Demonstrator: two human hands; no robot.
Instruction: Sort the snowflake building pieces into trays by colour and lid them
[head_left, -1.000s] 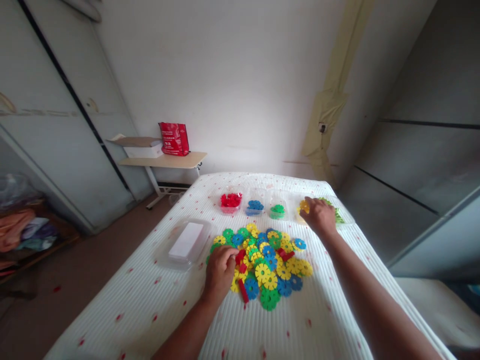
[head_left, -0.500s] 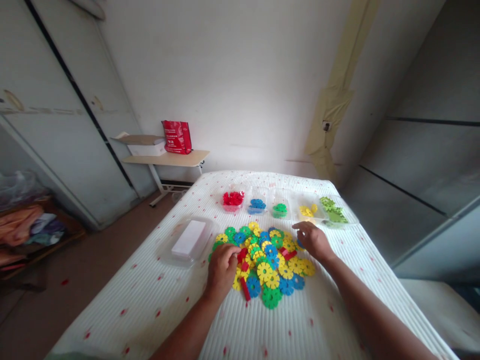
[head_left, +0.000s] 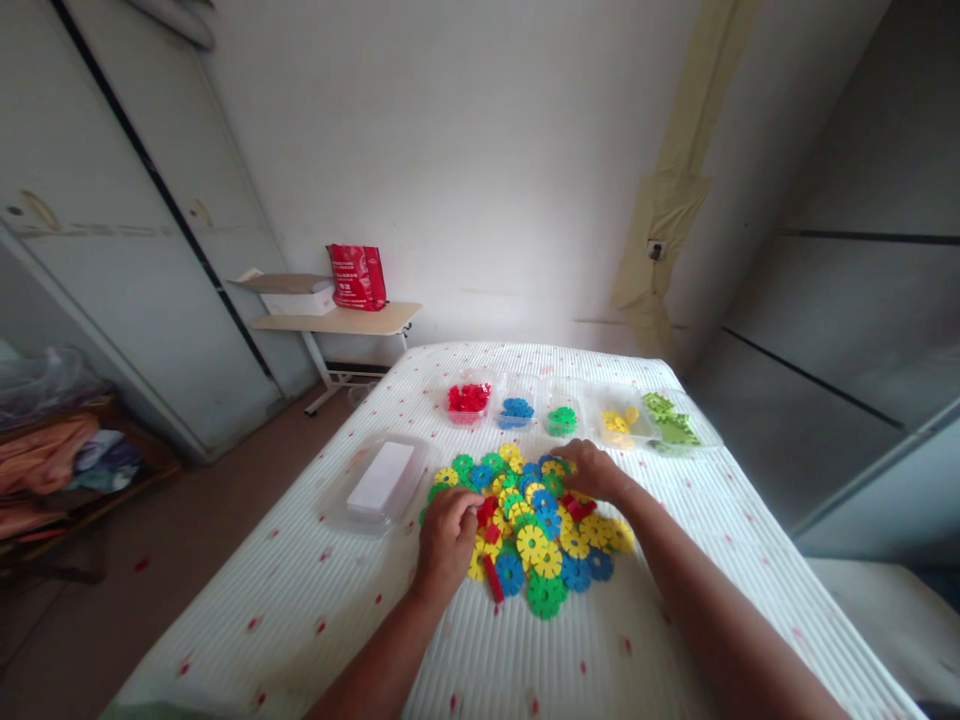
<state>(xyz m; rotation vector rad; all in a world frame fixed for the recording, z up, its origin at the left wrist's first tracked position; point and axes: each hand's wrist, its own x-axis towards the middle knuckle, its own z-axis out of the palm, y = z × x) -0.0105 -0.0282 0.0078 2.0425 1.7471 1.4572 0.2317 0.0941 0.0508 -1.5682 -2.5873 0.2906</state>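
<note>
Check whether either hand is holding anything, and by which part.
Cannot be told: left hand and right hand both lie on the pile of toy discs, fingers curled onto pieces, none visibly lifted.

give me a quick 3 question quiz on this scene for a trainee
1. True or false: the right hand is inside a tray.
2. Which colour fills the leftmost small tray? A red, B blue, C yellow.
3. Fill in: the white block lies to the ___ of the disc pile.

Key: 1 false, it rests on the disc pile; 2 A; 3 left.
</note>
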